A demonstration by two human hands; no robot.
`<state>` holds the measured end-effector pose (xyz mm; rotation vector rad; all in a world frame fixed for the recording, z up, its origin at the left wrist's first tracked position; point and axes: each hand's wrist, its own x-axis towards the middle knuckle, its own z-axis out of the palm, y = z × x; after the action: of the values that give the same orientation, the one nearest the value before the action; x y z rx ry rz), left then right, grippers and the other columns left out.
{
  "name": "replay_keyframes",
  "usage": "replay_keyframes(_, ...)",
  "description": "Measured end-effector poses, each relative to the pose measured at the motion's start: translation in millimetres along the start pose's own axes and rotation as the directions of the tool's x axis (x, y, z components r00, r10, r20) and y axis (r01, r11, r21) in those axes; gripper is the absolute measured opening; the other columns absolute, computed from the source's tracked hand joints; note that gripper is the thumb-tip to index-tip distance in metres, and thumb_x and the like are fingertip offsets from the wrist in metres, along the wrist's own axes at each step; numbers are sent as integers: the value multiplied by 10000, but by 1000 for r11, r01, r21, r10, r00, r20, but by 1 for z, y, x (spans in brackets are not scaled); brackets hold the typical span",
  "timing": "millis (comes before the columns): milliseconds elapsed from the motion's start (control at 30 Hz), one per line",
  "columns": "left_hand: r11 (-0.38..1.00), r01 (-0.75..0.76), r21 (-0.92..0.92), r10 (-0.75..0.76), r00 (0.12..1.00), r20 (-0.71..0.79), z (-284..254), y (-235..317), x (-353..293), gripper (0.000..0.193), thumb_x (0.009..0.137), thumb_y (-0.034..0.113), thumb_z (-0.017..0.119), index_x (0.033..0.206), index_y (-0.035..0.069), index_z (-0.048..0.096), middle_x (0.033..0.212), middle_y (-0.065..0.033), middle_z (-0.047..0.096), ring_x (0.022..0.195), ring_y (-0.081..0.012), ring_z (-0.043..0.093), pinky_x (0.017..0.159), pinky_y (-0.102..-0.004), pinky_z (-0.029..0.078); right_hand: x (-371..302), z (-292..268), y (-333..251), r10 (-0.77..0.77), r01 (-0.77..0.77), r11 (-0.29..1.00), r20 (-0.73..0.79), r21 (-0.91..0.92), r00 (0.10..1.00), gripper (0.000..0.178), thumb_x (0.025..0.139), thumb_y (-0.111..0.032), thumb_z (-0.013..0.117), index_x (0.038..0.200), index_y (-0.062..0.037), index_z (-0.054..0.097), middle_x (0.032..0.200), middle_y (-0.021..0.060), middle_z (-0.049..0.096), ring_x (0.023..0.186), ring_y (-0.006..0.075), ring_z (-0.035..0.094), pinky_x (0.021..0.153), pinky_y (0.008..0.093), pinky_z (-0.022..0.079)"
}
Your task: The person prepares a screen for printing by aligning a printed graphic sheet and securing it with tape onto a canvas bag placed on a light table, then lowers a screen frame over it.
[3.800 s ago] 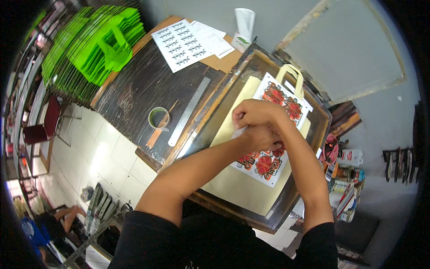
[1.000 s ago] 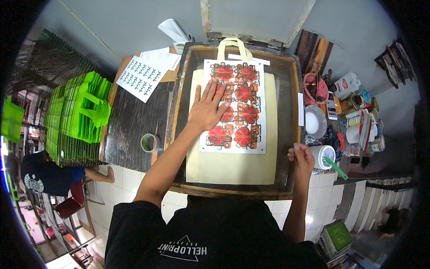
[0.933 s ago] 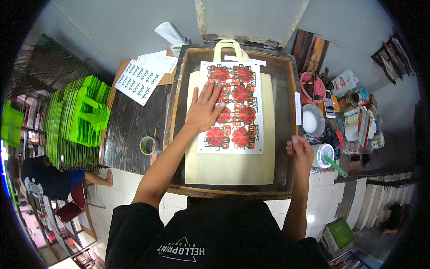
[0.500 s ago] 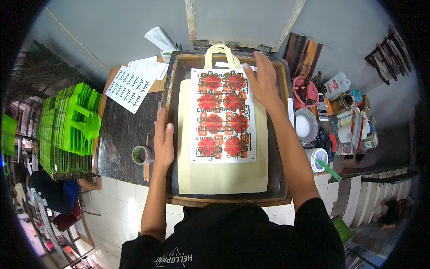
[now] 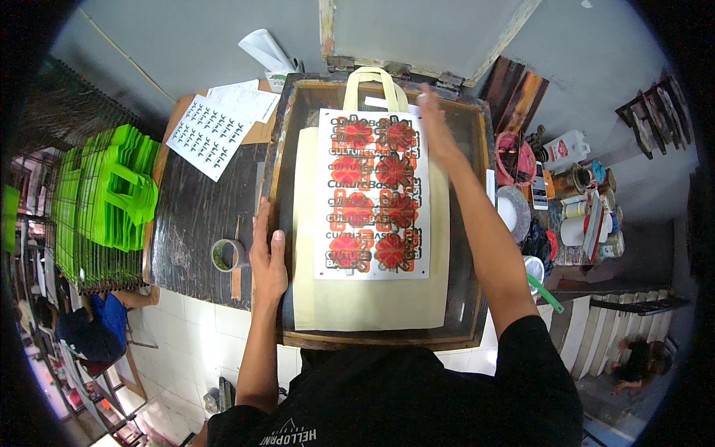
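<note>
A cream cloth tote bag (image 5: 372, 307) lies flat on a dark, wood-rimmed glass table (image 5: 463, 298), its handles pointing away from me. On top of the bag rests a white sheet (image 5: 320, 272) printed with red flower shapes and black lettering. Along the table's left rim, my left hand (image 5: 268, 257) is set on edge with its fingers stretched out, apart from the bag. By the sheet's upper right corner is my right hand (image 5: 436, 127), slightly blurred, fingers extended and nothing seen in it. Contact between that hand and the sheet cannot be made out.
A roll of tape (image 5: 227, 255) and printed papers (image 5: 199, 138) lie on the dark side table at left. Bright green bags (image 5: 112, 190) hang on a wire rack. Tubs, a phone (image 5: 538, 186) and bottles crowd the right. People sit in the background on both sides.
The view has shifted slightly. My right hand is now more edge-on and blurred beside the sheet's upper right corner. My left hand stays at the left rim. The flower print looks darker red.
</note>
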<state>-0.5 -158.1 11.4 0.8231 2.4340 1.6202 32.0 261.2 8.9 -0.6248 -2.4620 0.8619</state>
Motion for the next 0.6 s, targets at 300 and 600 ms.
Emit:
replay_keyframes(300,994,62,94,-68,996,64,-6,11,0,543,1040,273,531,1503,-8,484,1549,-237,495,1486,-377,413,1295,-488,135,-55,-77,-54,45,-11,981,-174,193,984,636,1103,-427,426,1553,22,408,1638,209,374,1555,314,293,1265,381,203)
replay_keyframes(600,912,-64,405,5,990,144,27,-11,107,751,995,433,617,1566,5,384,1602,-293,381,1510,-445,335,1264,-517,195,-288,-102,-25,468,-302,814,-254,496,846,339,1075,-223,583,1260,46,674,1207,115,707,1145,194,634,1049,328,456)
